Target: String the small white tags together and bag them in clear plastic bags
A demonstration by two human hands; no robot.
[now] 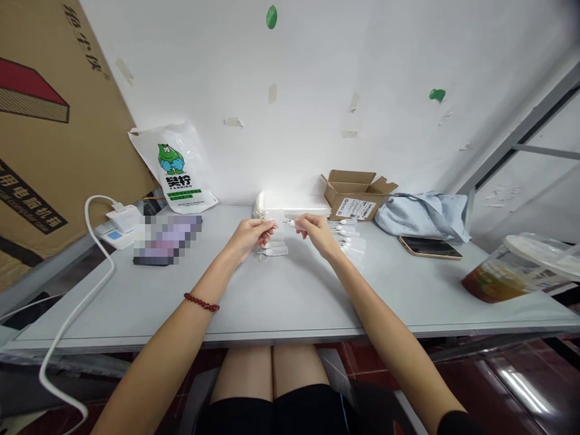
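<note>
Near the middle of the table, my left hand [251, 235] is closed in a pinch by a small translucent piece [275, 233]; what exactly the fingertips grip is too small to tell. My right hand [317, 232] pinches a small white-handled tool [292, 223] with a thin metal tip, which points left toward the other hand. Under the left hand lies a small translucent sleeve with a white end and a loop [275, 251]. Several similar white-handled tools [348, 232] lie to the right of my right hand, some beside clear pieces. Behind both hands is a stack of flat white items [294, 205].
An open cardboard box [356, 193] and a pale blue bag [417, 214] stand at the back right. A phone [430, 246] and a drink cup [498, 272] are on the right. A plastic bag [179, 169], charger [124, 219], cable [97, 287] and large carton [58, 139] are left.
</note>
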